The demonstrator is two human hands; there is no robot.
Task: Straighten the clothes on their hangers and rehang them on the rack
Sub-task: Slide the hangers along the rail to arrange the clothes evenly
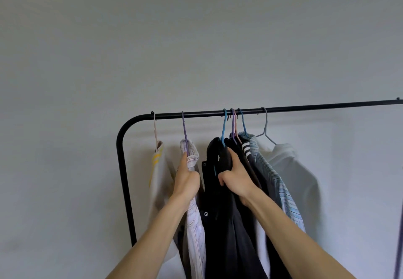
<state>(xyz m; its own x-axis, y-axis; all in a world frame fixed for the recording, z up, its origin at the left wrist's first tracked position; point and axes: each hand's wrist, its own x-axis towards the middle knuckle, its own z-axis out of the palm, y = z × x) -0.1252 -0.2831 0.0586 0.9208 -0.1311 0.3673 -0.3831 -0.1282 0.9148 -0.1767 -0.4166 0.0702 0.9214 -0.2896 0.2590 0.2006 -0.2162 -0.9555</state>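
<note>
A black clothes rack [305, 108] runs across the view with several garments hanging from it on coloured hangers. My left hand [186, 178] grips the collar of a pale striped shirt [196, 230] on a purple hanger [185, 130]. My right hand [234, 178] is closed on the shoulder of a black garment [218, 224] hanging from a blue hanger [224, 126]. Left of both hangs a cream top with yellow stripes [158, 169]. To the right hang a dark top with white stripes [246, 147], a blue striped shirt [277, 182] and a white garment [294, 169].
The rack's left post [124, 180] curves down beside the cream top. A plain grey wall [196, 38] stands behind the rack. The bar stretches bare to the right of the white garment. A dark edge [399, 235] shows at the far right.
</note>
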